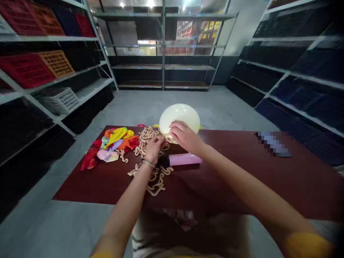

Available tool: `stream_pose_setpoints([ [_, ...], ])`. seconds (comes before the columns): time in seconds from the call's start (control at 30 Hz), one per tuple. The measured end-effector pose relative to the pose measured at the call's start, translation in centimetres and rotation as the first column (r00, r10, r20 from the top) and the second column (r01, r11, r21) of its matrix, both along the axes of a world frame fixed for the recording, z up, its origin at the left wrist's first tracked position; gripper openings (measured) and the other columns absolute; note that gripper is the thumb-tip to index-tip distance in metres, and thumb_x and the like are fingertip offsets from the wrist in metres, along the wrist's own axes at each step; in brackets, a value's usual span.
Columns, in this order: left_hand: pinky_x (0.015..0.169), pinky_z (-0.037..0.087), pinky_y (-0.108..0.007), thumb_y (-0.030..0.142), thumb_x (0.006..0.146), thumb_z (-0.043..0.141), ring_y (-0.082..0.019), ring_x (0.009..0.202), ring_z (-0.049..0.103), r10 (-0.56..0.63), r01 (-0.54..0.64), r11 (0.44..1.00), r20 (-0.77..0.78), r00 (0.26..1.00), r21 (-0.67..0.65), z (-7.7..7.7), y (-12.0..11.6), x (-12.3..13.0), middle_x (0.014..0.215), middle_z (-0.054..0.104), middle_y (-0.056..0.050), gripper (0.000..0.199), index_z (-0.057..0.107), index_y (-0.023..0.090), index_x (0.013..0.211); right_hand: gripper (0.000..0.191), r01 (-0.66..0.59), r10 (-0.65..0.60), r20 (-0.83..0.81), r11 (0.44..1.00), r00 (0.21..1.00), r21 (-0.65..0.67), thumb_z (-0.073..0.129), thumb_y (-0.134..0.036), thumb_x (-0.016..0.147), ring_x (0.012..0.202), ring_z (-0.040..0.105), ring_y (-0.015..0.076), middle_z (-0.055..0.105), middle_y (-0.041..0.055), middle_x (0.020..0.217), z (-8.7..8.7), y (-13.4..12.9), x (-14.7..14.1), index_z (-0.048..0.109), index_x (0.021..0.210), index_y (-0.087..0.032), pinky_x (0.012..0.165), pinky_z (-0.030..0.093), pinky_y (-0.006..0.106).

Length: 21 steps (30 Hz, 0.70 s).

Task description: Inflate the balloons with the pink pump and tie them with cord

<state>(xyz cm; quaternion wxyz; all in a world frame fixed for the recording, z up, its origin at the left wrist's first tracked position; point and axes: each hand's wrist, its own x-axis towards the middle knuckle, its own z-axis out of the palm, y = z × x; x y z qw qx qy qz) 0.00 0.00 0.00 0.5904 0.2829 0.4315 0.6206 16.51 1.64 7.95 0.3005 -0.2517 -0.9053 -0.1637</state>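
Observation:
A pale, inflated balloon [180, 116] stands above the far edge of the dark red table. My right hand [185, 135] rests against its lower front, fingers bent round that part. My left hand [155, 147] is pinched close to the balloon's lower left side; what it holds is too small to make out. Beige twisted strands [147, 135] lie heaped behind and around my left hand, with more strands [158, 184] nearer me. Just below my right hand lies a pink cylinder [185, 159] with a dark end, on its side.
Colourful limp pieces [118, 138] are piled on the left of the table [231, 172]. A blurred-out flat object [274, 143] lies at the right. Shelves with crates [27, 70] line the left wall; more racks stand behind and at right.

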Motion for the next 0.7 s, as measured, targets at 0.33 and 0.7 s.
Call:
stream_pose_setpoints([
  [0.33,0.071,0.05,-0.025,0.035,0.074,0.073,-0.012,0.067,0.06,0.223,-0.179,0.963,-0.221,0.95,0.202,-0.7,-0.2,0.2,0.071,0.065,0.0,0.022,0.063,0.015,0.072,0.013,-0.031,-0.505,-0.473,0.659,0.722,-0.752,0.048,-0.033,0.095,0.079,0.066,0.0187,0.069,0.0053,0.094,-5.3,-3.3,-1.1,0.057,0.093,-0.023,0.068,0.054,0.033],
  [0.7,0.072,0.045,-0.026,0.026,0.085,0.064,-0.015,0.075,0.061,0.428,-0.032,0.86,-0.687,0.586,0.509,-0.4,-1.0,0.6,0.079,0.068,-0.002,0.013,0.065,0.018,0.075,0.022,-0.691,-0.714,-0.601,0.23,0.359,-0.686,0.06,-0.04,0.082,0.075,0.066,0.0182,0.07,0.0023,0.084,-7.4,-0.2,-3.4,0.057,0.098,-0.025,0.066,0.056,0.035],
])
